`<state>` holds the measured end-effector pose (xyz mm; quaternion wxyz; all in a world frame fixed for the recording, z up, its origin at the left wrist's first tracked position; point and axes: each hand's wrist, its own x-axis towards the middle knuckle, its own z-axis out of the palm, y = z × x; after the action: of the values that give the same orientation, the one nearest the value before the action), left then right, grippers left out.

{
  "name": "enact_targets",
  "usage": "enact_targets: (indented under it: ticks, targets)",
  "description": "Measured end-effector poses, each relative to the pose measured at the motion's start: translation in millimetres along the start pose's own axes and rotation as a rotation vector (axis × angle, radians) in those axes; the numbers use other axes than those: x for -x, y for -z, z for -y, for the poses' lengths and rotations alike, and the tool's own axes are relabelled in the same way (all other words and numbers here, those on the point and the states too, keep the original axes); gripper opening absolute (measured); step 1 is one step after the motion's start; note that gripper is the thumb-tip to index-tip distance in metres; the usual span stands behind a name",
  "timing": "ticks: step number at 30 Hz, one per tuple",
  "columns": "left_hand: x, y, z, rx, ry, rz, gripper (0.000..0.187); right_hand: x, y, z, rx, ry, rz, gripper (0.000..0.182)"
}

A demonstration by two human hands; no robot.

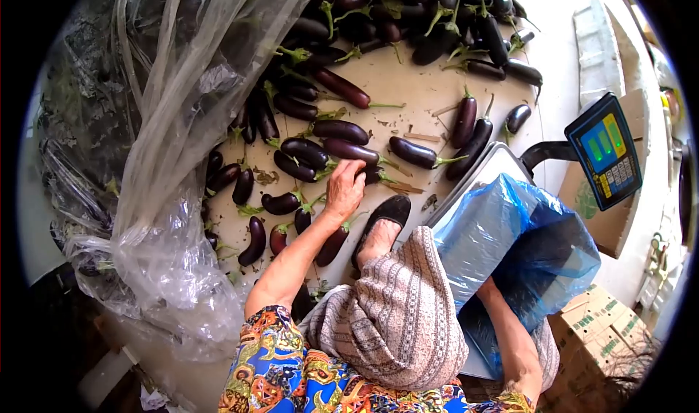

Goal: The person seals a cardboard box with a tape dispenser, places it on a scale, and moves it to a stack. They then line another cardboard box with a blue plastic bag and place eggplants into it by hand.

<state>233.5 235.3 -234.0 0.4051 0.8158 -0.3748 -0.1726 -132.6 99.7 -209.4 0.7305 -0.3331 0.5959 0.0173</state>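
Many dark purple eggplants lie on the pale floor, with a large heap of them at the top. My left hand reaches down among them, its fingers bent at an eggplant; whether they grip it is hard to make out. Just above that hand lies another eggplant. My right arm goes into a blue plastic bag, which rests on the metal platform of a scale. The bag hides my right hand and whatever it may touch.
The scale's lit display stands at the right on a dark arm. Clear plastic sheeting covers the left side. Cardboard boxes sit at the lower right. My shoe is between the eggplants and the scale.
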Motion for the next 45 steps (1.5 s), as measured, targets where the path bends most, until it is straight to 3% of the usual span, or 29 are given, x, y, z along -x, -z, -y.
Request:
enact_targets:
  ticks: [4,6,9,13,16,18,23,26,28,30,32,35,39,45]
  targets:
    - [-44,14,1,-0.277,-0.175,-0.063,0.035,3,6,-2,0.117,0.047,0.005,0.040]
    - [-68,16,19,-0.341,-0.226,0.008,0.044,9,10,-5,0.200,0.085,0.007,0.036]
    - [-91,19,51,-0.590,-0.132,0.134,0.050,30,18,-6,0.416,0.193,0.027,0.031]
    - [-112,29,81,-0.790,-0.071,0.350,0.045,88,12,41,1.207,0.578,0.079,0.021]
    - [-119,38,82,-0.654,-0.057,0.325,0.045,139,-22,108,1.211,0.296,0.159,0.020]
    - [-116,52,69,-0.419,-0.069,0.270,0.044,166,-32,126,1.059,0.304,0.080,0.019]
    - [-89,90,-52,0.064,-0.022,0.120,0.053,202,-61,150,0.472,0.309,-0.065,0.019]
    - [-53,85,-126,0.306,-0.050,0.108,0.059,197,-90,161,0.202,0.352,0.105,0.063]
    - [-36,78,-178,0.219,-0.393,0.050,0.069,180,-108,170,0.119,0.475,0.251,0.078]
    - [-24,66,-213,0.265,-0.505,0.146,0.074,170,-131,180,-0.039,0.528,0.225,0.072]
    - [-15,61,-231,0.388,-0.376,0.352,0.079,161,-130,183,-0.197,0.505,0.191,0.062]
    - [-13,57,-229,0.767,0.027,0.543,0.072,161,-120,176,-0.432,0.464,0.344,0.053]
    - [-9,61,-223,0.917,0.156,0.689,0.075,155,-108,160,-0.361,0.420,0.402,0.053]
    - [-14,71,-220,1.011,0.246,0.715,0.077,158,-116,166,-0.386,0.365,0.398,0.056]
